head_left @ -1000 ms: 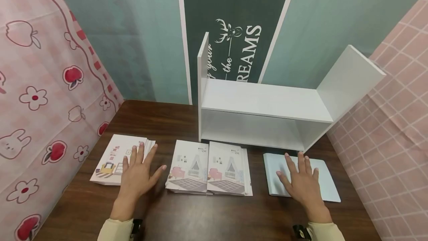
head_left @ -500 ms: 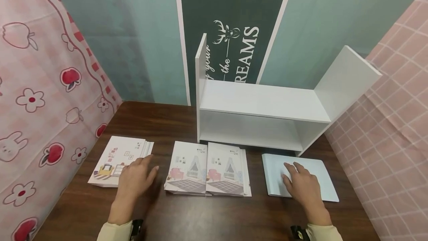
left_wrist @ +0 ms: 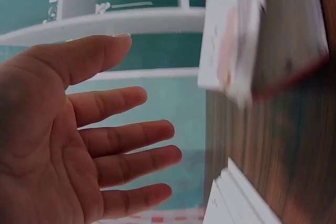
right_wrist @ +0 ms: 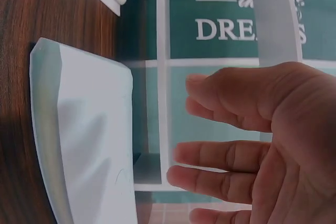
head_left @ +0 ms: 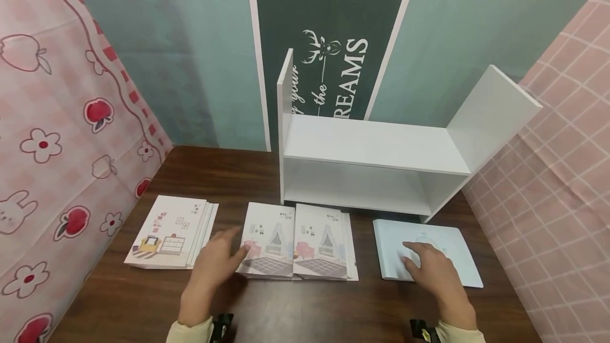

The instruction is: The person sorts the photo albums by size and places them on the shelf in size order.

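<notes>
My left hand (head_left: pixel 213 262) is over the table between the left stack of white booklets (head_left: pixel 167 226) and the middle pair of stacks. Its fingers are spread and hold nothing in the left wrist view. Its fingertips lie near the middle-left booklet stack (head_left: pixel 272 226), which shows a pink armchair and a tent. Beside that stack lies a matching middle-right booklet stack (head_left: pixel 319 226). My right hand (head_left: pixel 436 271) hovers with loosely bent fingers above a pale blue book (head_left: pixel 388 250). In the right wrist view, a gap separates the fingers from the blue book (right_wrist: pixel 100 124), and shadows fall on its cover.
A white shelf unit (head_left: pixel 376 144) with two raised side panels stands behind the booklets on the dark wooden table (head_left: pixel 310 308). Pink patterned cloth (head_left: pixel 71 173) hangs at the left, pink checked cloth (head_left: pixel 557 189) at the right and a green curtain (head_left: pixel 214 57) at the back.
My left hand has left the left booklet stack and moved right toward the middle ones. The right hand's fingers have bent from straight and drawn back slightly above the blue book.
</notes>
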Demonstrator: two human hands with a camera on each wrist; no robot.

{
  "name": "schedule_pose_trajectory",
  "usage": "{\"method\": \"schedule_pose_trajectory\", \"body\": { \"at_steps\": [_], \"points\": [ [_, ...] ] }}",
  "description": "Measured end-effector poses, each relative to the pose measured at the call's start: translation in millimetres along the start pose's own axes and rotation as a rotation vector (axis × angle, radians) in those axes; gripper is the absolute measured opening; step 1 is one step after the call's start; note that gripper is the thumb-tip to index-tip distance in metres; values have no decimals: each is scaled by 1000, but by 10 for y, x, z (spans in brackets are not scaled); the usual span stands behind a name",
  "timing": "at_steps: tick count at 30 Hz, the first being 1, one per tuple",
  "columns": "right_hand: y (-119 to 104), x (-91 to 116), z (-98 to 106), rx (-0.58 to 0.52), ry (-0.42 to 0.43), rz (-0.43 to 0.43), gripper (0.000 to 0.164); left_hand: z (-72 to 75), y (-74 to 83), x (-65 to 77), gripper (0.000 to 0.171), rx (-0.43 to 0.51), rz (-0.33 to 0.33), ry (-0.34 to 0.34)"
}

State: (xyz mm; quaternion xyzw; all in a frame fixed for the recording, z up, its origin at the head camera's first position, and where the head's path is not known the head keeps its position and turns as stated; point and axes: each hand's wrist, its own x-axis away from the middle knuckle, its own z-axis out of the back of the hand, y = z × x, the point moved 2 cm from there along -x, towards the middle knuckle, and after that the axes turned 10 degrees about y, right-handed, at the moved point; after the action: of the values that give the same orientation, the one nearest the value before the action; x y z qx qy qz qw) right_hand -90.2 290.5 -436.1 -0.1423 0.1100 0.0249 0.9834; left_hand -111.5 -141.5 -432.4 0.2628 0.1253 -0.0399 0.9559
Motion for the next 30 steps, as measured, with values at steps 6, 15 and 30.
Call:
{"method": "schedule_pose_trajectory", "body": {
  "at_steps": [6, 15, 30],
  "points": [
    [139, 41, 1, -27, -42, -61, 32, -201, 184, 23, 45, 48, -13, 28],
    [332, 72, 1, -51, -75, -115, 38, -524, 451, 57, 46, 72, -104, 49],
    [651, 122, 3, -65, -34, -121, 41, -895, 875, 95, 36, 179, -146, 15]
  ]
}}
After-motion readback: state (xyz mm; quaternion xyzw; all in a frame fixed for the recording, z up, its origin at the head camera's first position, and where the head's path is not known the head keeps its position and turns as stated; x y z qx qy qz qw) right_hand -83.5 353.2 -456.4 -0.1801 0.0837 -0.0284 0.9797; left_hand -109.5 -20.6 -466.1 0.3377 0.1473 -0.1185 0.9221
